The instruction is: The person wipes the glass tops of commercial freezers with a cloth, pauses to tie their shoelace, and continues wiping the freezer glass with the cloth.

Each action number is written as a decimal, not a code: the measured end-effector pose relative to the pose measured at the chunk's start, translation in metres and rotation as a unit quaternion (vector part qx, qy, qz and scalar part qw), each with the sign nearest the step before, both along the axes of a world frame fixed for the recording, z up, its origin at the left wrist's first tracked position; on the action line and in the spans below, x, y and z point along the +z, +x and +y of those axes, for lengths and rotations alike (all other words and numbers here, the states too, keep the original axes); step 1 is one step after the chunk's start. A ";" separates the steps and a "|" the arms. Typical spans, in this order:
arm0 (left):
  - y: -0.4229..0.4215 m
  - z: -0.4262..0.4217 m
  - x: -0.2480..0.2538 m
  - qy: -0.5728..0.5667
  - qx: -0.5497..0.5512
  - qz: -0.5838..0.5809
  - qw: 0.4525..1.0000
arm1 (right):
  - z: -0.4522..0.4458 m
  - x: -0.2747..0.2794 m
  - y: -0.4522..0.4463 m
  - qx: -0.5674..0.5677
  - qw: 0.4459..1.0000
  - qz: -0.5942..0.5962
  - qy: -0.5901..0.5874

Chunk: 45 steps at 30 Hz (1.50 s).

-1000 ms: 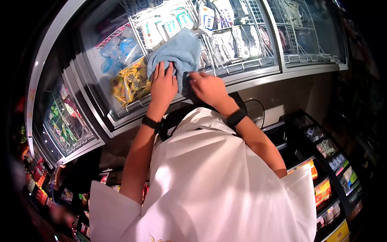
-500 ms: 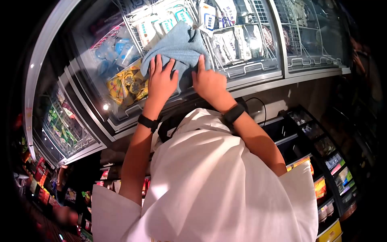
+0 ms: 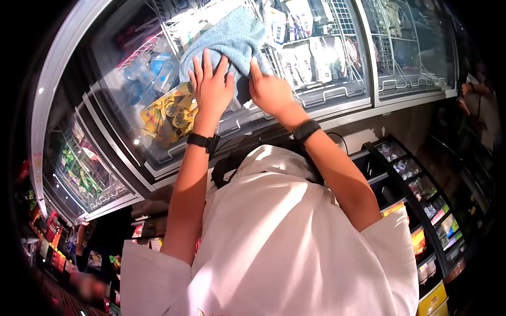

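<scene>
A blue-grey cloth [image 3: 232, 42] lies bunched on the glass top of a chest freezer [image 3: 337, 108]. My left hand [image 3: 212, 89] rests flat on the cloth's near left part, its fingers spread. At the cloth's right edge, my right hand [image 3: 271, 95] has its index finger stretched along the fabric and the other fingers curled in; what lies under them is partly hidden. Beneath the glass are yellow packets [image 3: 171, 116], clear bottles with blue labels [image 3: 163, 71] and white packets [image 3: 300, 58] in wire baskets.
A second glass-topped section [image 3: 416, 52] adjoins on the right, another freezer [image 3: 87, 163] on the left. Dark shelves with packaged goods [image 3: 421, 184] stand at the lower right. Other people show at the right edge [image 3: 479, 108] and lower left [image 3: 87, 287].
The cloth has shifted a little up and left across the glass and folded differently. Both hands have moved slightly with it. A person has come into view at the right edge.
</scene>
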<state>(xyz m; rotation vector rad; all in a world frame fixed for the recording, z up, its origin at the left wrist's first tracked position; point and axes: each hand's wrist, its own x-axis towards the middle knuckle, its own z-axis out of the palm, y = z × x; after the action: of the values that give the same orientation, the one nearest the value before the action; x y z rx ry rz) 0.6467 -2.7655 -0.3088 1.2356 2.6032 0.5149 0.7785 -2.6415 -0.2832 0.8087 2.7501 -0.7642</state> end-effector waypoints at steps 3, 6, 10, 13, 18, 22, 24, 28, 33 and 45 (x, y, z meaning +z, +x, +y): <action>0.007 -0.017 0.010 0.012 -0.024 0.009 1.000 | -0.013 0.007 0.025 0.019 1.000 0.013 -0.011; 0.019 -0.039 0.021 0.008 -0.064 -0.022 0.998 | -0.014 0.009 0.043 -0.009 0.998 0.028 -0.050; 0.034 -0.074 0.046 -0.027 -0.096 -0.077 0.992 | -0.004 0.019 0.062 -0.134 0.973 0.113 -0.151; 0.044 -0.102 0.052 -0.036 -0.109 -0.086 0.990 | -0.002 0.029 0.065 -0.214 0.960 0.072 -0.166; 0.053 -0.119 0.056 -0.076 -0.108 -0.110 0.985 | -0.022 0.013 0.056 -0.168 0.974 0.124 -0.084; 0.058 -0.118 0.054 -0.070 -0.103 -0.101 0.987 | -0.045 0.031 0.037 -0.050 0.968 0.233 -0.081; 0.059 -0.117 0.054 -0.068 -0.099 -0.101 0.988 | -0.060 0.041 0.033 0.064 0.954 0.268 -0.118; 0.063 -0.116 0.047 -0.042 -0.103 -0.086 0.990 | -0.066 0.052 0.037 -0.004 0.922 0.207 -0.328; 0.068 -0.112 0.048 -0.051 -0.095 -0.073 0.991 | -0.048 0.028 0.028 -0.197 0.943 0.065 -0.262; 0.070 -0.114 0.040 -0.079 -0.091 -0.069 0.990 | -0.036 0.032 0.006 -0.164 0.961 0.079 -0.207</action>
<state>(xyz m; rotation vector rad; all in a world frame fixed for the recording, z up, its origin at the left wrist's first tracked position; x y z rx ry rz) 0.7170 -2.8794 -0.2688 1.3183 2.3398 0.3393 0.7850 -2.6780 -0.2516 1.1557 2.4643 -1.4658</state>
